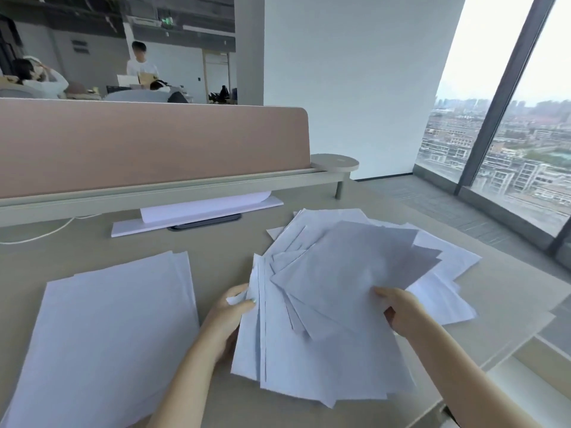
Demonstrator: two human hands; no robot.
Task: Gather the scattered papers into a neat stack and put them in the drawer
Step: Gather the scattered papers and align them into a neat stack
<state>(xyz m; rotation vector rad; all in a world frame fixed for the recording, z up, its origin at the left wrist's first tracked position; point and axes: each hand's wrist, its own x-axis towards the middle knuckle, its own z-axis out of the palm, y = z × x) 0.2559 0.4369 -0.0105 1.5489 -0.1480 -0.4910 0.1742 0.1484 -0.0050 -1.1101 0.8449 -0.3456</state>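
A fanned bundle of white papers (pixel 312 344) is lifted at an angle over the beige desk (pixel 222 251). My left hand (pixel 227 319) grips its left edge, thumb on top. My right hand (pixel 398 310) pinches the top sheets (pixel 355 267) of the fan at their lower right edge. More loose papers (pixel 445 291) lie spread on the desk under and to the right of the bundle. A separate, fairly tidy pile of papers (pixel 105 335) lies flat at the left. No drawer can be made out for certain.
A tan divider screen (pixel 148 146) runs along the back of the desk, with a curled sheet and a white board (pixel 197 217) lying at its foot. A white cable (pixel 40 233) trails at the back left. The desk's right edge (pixel 506 344) drops off beside a floor-to-ceiling window. People sit beyond the screen.
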